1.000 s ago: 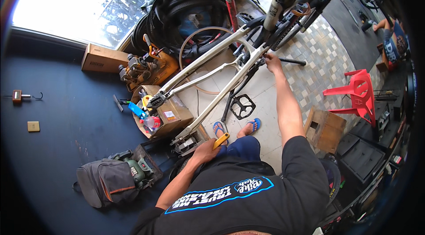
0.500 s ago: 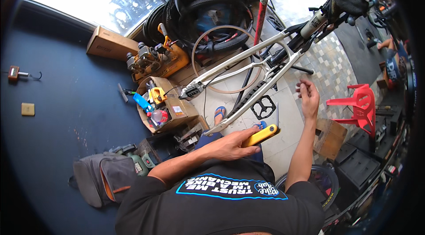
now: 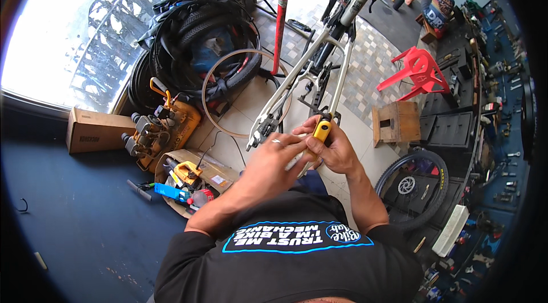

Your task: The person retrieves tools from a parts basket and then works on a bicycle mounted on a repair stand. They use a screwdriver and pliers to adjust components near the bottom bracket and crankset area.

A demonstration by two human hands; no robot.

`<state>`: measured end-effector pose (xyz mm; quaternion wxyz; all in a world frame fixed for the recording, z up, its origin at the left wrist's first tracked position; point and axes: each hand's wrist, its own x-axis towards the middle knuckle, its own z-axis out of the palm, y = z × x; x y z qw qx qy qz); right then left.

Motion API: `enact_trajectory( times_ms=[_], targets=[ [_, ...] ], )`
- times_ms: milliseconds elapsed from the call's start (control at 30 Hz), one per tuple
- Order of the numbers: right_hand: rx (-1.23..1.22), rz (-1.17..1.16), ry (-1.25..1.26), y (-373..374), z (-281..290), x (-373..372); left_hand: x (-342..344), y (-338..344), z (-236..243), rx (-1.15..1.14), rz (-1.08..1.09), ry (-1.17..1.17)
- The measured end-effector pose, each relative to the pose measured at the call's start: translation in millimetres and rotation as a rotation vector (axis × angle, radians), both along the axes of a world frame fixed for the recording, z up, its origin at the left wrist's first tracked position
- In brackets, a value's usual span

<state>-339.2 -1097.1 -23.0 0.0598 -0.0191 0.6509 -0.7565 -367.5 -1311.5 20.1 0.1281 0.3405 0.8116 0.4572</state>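
Observation:
A yellow folding hex key set [image 3: 323, 130] is held upright in front of my chest, between both hands. My right hand [image 3: 341, 152] grips it from the right, with the thumb pressed on its side. My left hand [image 3: 268, 163], with a ring on one finger, closes on the tool from the left with bent fingers. Part of the tool's lower end is hidden behind the fingers. Just beyond my hands a white bicycle frame [image 3: 289, 83] slants away to the upper right.
At left, an open cardboard box [image 3: 220, 169] of tools stands beside a yellow compressor [image 3: 182, 123]. Tires [image 3: 197, 29] and a bare rim [image 3: 206, 95] lie behind. To the right are a wooden box [image 3: 402, 120], a red chair [image 3: 419, 72], a wheel [image 3: 439, 189] and a seated person [image 3: 439, 9].
My right hand has come in from the right and taken hold of the hex key set. The tool has turned from slanted to upright. The view has swung to the right.

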Motion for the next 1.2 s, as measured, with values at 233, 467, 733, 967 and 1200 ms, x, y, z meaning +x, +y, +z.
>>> enact_trajectory(
  times_ms=[233, 467, 733, 967, 1200],
  targets=[
    [0.782, 0.110, -0.044, -20, 63, -11, -63, -45, 15, 0.080, 0.179, 0.439],
    [1.142, 0.233, -0.042, -48, 105, -40, -117, -54, -21, 0.131, -0.159, 0.065],
    [1.375, 0.242, -0.093, -64, 101, -52, -132, -50, -49, 0.222, -0.183, 0.053],
    [1.312, 0.213, -0.198, -69, 105, -50, -135, -44, -48, 0.215, -0.237, 0.063],
    [0.824, 0.105, -0.135, -64, 63, -36, -140, -40, -51, 0.223, -0.331, 0.055]
  ],
)
